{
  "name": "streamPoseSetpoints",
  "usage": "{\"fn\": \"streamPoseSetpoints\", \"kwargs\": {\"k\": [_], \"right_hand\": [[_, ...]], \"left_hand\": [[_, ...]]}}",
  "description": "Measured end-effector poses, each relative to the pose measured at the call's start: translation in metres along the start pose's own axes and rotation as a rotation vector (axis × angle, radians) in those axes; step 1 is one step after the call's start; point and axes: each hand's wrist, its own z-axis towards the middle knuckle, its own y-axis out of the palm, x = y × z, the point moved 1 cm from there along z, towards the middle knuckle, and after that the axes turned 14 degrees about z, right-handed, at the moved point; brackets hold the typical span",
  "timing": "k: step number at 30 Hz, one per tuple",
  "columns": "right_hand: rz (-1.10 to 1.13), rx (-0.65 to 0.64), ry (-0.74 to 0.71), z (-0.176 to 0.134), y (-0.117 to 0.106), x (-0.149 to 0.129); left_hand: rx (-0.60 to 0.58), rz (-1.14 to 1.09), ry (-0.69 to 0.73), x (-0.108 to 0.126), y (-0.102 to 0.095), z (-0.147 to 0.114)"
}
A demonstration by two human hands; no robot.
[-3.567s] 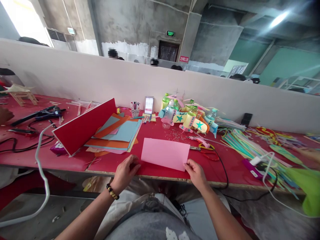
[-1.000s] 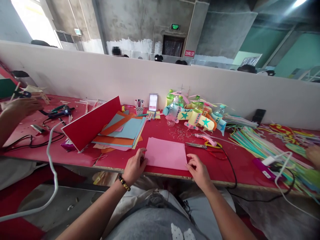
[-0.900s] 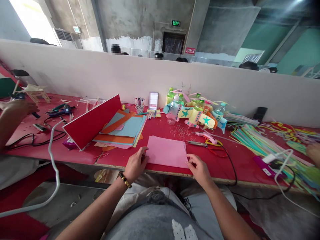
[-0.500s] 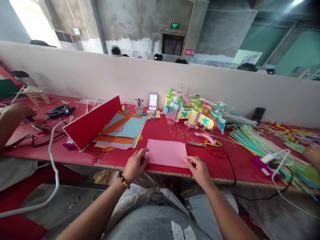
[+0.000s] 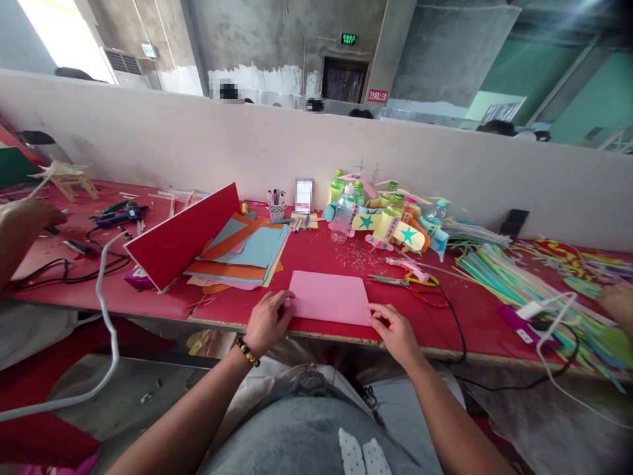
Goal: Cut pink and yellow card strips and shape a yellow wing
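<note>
A low white partition (image 5: pixel 277 148) runs behind a red counter (image 5: pixel 314 254), with a bare concrete wall (image 5: pixel 277 39) beyond.

On the near part of the counter lies the pink paper (image 5: pixel 329 298). At its nine o'clock, the left hand (image 5: pixel 267 320) has its fingers half curled with the tips at that edge; at four o'clock, the right hand (image 5: pixel 395 333) has index finger and thumb close together at the corner. Whether either pinches the paper or merely touches it cannot be told.

Outward from the paper, scissors (image 5: pixel 388 280) lie near at two o'clock beside the glue gun (image 5: pixel 413 269), paper sheets (image 5: pixel 247 257) and a red board (image 5: pixel 188 241) at ten, the pen cup (image 5: pixel 277 210) and phone (image 5: pixel 304 196) around eleven, bottles (image 5: pixel 395 214) at one, strips (image 5: pixel 494 267) toward two.

Uneven pressure from the two hands could skew or crease the paper; a rightward sweep might snag the scissors or the cord (image 5: pixel 457 330).

Counted: one pink paper, one board, one phone, one pen cup, one glue gun, at least six bottles. Scissors may be one pair or two; sheets and strips overlap too much to count.
</note>
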Motion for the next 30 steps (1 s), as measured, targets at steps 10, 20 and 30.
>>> {"fn": "streamPoseSetpoints", "kwargs": {"k": [10, 20, 30], "right_hand": [[0.002, -0.006, -0.023, 0.0011, -0.0006, -0.0019], [0.003, -0.018, -0.019, 0.0003, -0.0008, -0.0010], [-0.049, -0.059, -0.085, 0.0000, -0.0006, -0.0098]], "left_hand": [[-0.014, 0.043, 0.019, 0.0011, 0.0005, 0.0008], [-0.017, 0.046, 0.018, 0.0006, 0.0002, 0.0005], [-0.035, 0.033, 0.013, 0.0015, -0.0010, -0.0005]]}}
